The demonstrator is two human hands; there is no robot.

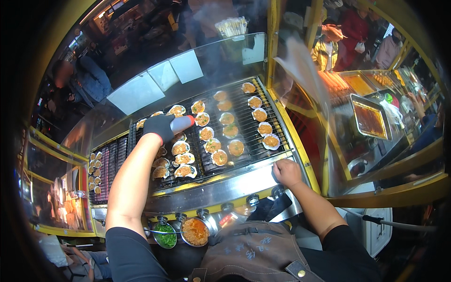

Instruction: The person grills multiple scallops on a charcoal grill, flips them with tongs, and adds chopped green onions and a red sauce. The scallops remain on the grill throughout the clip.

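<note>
My left hand (157, 127), in a black glove, grips a squeeze bottle (182, 123) with a red cap, tilted low over the left part of a wire grill (243, 105). The bottle's tip is beside a topped shell (202, 119). Rows of shellfish in half shells, under a chopped orange-brown topping, lie on the grill; some carry green bits. Bare and curled, my right hand (288, 172) rests on the steel front ledge (248, 176) near the grill's right corner. Whether it holds anything cannot be told.
Bowls of chopped green herbs (165, 239) and orange-brown topping (195, 231) stand below the burner knobs (252, 200). Clear panels and yellow frames (294, 134) border the grill. A cup of wrapped sticks (232, 28) is at the back. People stand beyond; right, a metal tray (370, 117) holds brown liquid.
</note>
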